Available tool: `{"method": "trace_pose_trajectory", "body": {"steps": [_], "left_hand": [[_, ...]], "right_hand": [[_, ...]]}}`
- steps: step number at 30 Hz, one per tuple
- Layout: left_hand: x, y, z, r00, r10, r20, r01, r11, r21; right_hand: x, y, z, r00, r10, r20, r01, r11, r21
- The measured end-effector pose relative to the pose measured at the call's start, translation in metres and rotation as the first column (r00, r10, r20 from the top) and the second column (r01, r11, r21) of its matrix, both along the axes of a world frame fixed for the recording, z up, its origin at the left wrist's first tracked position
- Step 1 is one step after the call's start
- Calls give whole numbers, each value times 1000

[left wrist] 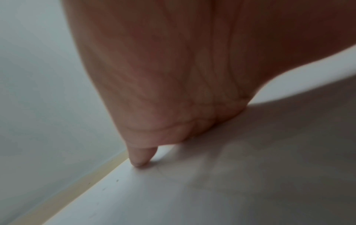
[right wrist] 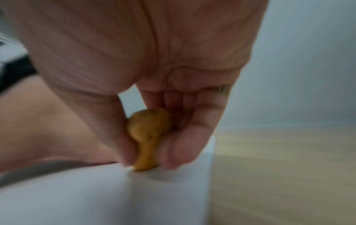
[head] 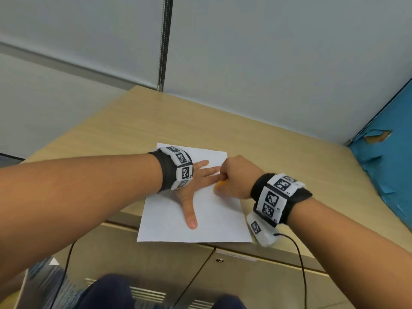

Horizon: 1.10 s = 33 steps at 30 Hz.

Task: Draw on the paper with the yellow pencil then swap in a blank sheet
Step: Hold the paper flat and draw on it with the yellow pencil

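A white sheet of paper [head: 209,221] lies on the wooden desk [head: 278,152], its near edge hanging past the desk's front. My left hand [head: 196,186] lies flat on the sheet with fingers and thumb spread, pressing it down; the left wrist view shows the palm [left wrist: 173,91] on the paper [left wrist: 231,190]. My right hand [head: 234,179] is curled around the yellow pencil [head: 219,184], beside the left fingertips. In the right wrist view the thumb and fingers pinch the blurred yellow pencil [right wrist: 147,137], whose lower end touches the paper [right wrist: 115,197].
A grey partition wall [head: 267,63] stands behind the desk, and a blue panel [head: 390,134] with torn patches stands at the right. Cabinet doors [head: 156,259] sit under the desk front. A black cable [head: 301,264] hangs from my right wrist.
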<state>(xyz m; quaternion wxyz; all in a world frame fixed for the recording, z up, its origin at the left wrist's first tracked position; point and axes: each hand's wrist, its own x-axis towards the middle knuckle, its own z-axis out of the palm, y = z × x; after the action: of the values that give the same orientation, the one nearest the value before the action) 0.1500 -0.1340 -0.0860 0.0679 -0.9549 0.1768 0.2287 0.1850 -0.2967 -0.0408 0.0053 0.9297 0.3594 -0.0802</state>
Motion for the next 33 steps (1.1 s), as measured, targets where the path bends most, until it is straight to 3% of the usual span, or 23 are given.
{"method": "trace_pose_trajectory", "body": {"steps": [4, 6, 9, 11, 14, 19, 24, 26, 29, 33], "left_hand": [[-6, -3, 10, 1000, -23, -2, 23, 999, -25], [-5, -4, 8, 1000, -20, 4, 20, 1000, -18], [-2, -2, 4, 1000, -11, 3, 11, 1000, 12], [1, -1, 5, 1000, 4, -13, -3, 999, 49], [-3, -4, 11, 999, -11, -31, 12, 1000, 28], [-1, -3, 3, 1000, 16, -16, -16, 1000, -7], [-5, -7, 14, 999, 31, -31, -31, 1000, -3], [-4, -7, 9, 1000, -9, -18, 8, 1000, -23], [3, 1, -2, 999, 36, -27, -36, 999, -12], [9, -1, 3, 995, 72, -64, -71, 997, 13]], "right_hand": [[-39, 3, -4, 968, 175, -181, -181, 983, -14], [-28, 1, 2, 979, 129, -159, -136, 990, -32], [-10, 3, 2, 1000, 16, 5, -16, 999, -43], [-22, 10, -8, 999, 49, -18, -49, 999, 1], [-43, 14, -11, 975, 113, -194, -105, 993, 49], [-10, 5, 1, 997, -70, -44, 70, 997, 16], [-46, 13, -7, 974, 115, -197, -102, 992, 73], [-29, 4, -1, 979, 63, -192, -55, 997, 51], [19, -17, 9, 966, -120, -229, 148, 983, 107], [54, -30, 4, 928, -185, -324, 254, 949, 188]]}}
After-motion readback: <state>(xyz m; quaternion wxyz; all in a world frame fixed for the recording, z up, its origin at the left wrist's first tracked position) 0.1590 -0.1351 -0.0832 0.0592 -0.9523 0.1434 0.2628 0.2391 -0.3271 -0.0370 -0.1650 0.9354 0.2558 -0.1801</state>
